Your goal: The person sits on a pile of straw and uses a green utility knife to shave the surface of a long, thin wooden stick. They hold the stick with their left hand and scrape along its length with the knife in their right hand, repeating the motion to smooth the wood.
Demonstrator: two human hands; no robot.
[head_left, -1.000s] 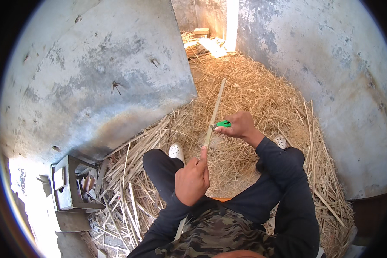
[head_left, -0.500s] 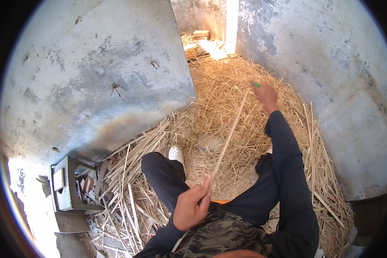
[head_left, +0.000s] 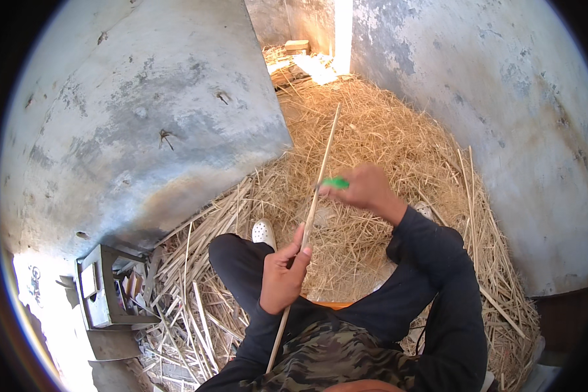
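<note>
My left hand (head_left: pixel 285 273) is closed round a long, thin, pale stick (head_left: pixel 330 145), its thumb lying along it. The stick slants upward and away from my lap, its lower end passing beneath the hand toward my left side. My right hand (head_left: pixel 367 189) grips what looks like a small green-handled knife (head_left: pixel 336 183), blurred by motion. A small dark tip of it meets the stick partway up, beyond my left hand. The blade itself is mostly hidden or smeared.
Straw-like shavings (head_left: pixel 372 124) cover the floor ahead. Split sticks (head_left: pixel 176 294) lie heaped at the left, more along the right wall (head_left: pixel 477 85). A wooden stool-like frame (head_left: pixel 111 287) holding odds and ends stands at lower left. A grey slab-like wall (head_left: pixel 157 124) rises on the left.
My right hand has come back toward me and to the left, bringing the green-handled knife onto the stick. My left hand has risen slightly leftward, and the stick stands steeper.
</note>
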